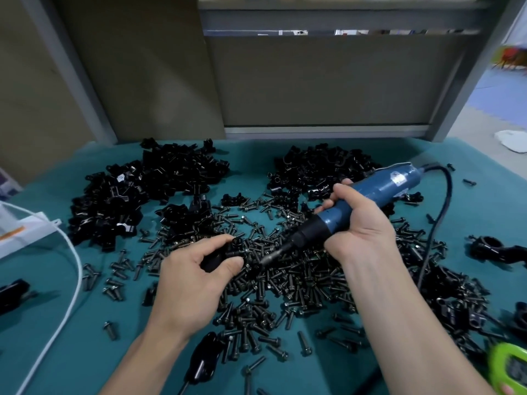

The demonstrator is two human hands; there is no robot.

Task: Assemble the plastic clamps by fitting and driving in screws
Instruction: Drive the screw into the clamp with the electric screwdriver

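From the head: pinches one clamp (pixel 226 253) in left hand (pixel 196 277), near centre above the screws (pixel 302 283), steadying it to meet the bit (pixel 271 255). Wraps right hand (pixel 359 223) round one driver (pixel 379 192), slanted left toward the clamp. Beyond, two far heaps (pixel 148 189) of clamp parts; screws past counting.

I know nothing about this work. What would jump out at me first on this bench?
Probably the blue electric screwdriver, gripped in the right hand mid-frame, with its bit angled down toward a small black clamp pinched in the left hand. Under both hands a carpet of dark screws spreads over the teal cloth, with two heaps of black clamp parts behind.
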